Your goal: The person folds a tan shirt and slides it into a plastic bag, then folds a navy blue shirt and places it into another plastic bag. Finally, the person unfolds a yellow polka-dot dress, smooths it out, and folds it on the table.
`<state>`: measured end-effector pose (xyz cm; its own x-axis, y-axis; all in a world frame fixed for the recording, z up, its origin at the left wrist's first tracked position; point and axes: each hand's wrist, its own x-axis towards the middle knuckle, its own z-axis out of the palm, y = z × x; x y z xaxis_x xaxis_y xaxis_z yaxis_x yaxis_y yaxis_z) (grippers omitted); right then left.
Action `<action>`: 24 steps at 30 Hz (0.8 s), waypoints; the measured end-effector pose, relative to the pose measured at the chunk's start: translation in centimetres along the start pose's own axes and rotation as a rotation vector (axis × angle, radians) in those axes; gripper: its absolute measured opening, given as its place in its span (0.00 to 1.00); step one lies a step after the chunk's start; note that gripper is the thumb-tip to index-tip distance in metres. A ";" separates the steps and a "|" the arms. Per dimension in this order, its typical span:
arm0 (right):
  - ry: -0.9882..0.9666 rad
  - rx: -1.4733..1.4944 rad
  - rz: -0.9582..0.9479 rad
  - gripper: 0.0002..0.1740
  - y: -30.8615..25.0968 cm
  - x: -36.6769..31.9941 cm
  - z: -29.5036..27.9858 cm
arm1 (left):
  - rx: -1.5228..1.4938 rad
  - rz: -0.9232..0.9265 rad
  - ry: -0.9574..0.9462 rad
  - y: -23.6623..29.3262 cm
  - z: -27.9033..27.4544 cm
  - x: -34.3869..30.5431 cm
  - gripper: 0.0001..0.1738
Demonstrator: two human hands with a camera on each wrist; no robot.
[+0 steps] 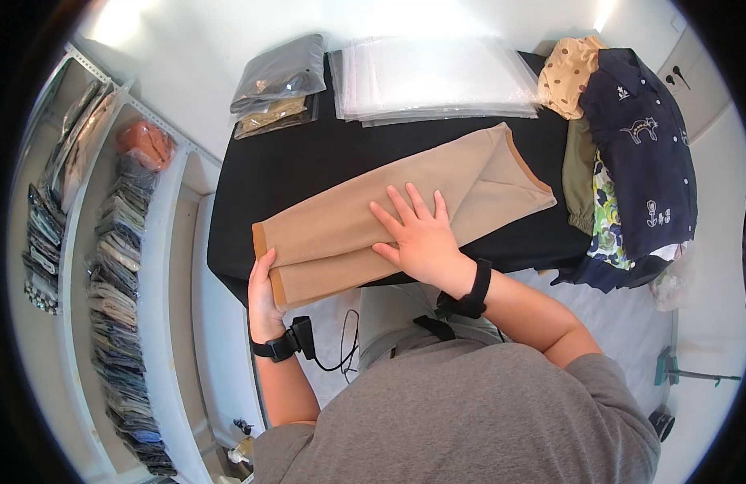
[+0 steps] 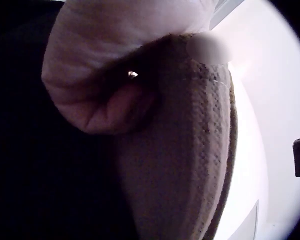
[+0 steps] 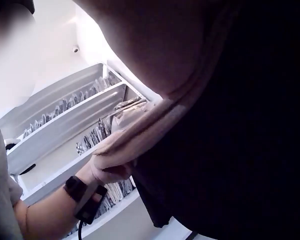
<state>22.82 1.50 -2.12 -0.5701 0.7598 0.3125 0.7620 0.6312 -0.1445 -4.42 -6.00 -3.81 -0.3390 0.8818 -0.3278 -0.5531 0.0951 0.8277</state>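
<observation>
Tan garment [image 1: 437,189], folded into a long band, lying slantwise across the black table [image 1: 308,165], its brown-edged hem at the near left corner; right hand [image 1: 421,238] laid flat upon its middle, fingers [image 1: 405,206] straight and spread, palm down, holding nothing; left hand [image 1: 264,294] at the hem end, thumb on top of the cloth and the other fingers curled beneath the table-side edge, gripping the layers. Left wrist view: the thumb and a curled finger close round the knitted edge of the cloth [image 2: 190,165]. Right wrist view: the same left hand [image 3: 107,167] grips the hem where it overhangs the table's corner.

Beyond the garment, at the far edge of the table: a stack of clear plastic bags [image 1: 437,77]; just beside it to the left, bagged clothes [image 1: 280,81]. At the right end: a heap of garments topped by a navy shirt [image 1: 643,153], with a dotted piece [image 1: 568,73] behind. Left of the table: white shelves [image 1: 159,266] filled with packed clothing.
</observation>
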 end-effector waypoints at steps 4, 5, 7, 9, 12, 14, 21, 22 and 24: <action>-0.007 0.004 -0.011 0.35 0.4 -0.4 0.5 | 0.001 0.044 -0.020 0.7 1.0 -0.7 0.21; -0.012 0.010 -0.013 0.35 0.4 -0.3 0.5 | 0.005 0.043 -0.025 0.9 1.3 -0.8 0.21; -0.009 0.013 -0.008 0.35 0.6 -0.2 0.5 | -0.010 0.106 -0.077 1.7 2.3 -1.1 0.21; -0.002 0.011 -0.030 0.35 0.7 -0.5 0.4 | 0.016 0.129 -0.086 2.8 4.0 -1.5 0.20; -0.070 0.107 -0.056 0.35 1.2 -0.6 -0.2 | 0.087 0.174 -0.136 4.8 6.8 -1.8 0.22; -0.047 0.146 -0.041 0.34 2.6 -0.6 -1.7 | 0.131 0.195 -0.214 6.0 9.9 -2.1 0.22; 0.031 0.126 -0.057 0.30 7.8 -2.8 -1.6 | 0.271 0.178 -0.489 6.2 23.7 -1.7 0.14; 0.039 0.117 -0.050 0.30 8.8 -2.8 -2.1 | 0.288 0.150 -0.499 5.4 26.0 -1.4 0.12; -0.059 0.786 -0.004 0.28 11.4 -3.2 -3.7 | 0.360 0.103 -0.638 3.3 29.0 0.5 0.12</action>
<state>34.51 5.71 -1.30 -0.6045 0.7504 0.2676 0.3320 0.5426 -0.7716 15.70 8.11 11.97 0.1935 0.9811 -0.0024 -0.2213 0.0460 0.9741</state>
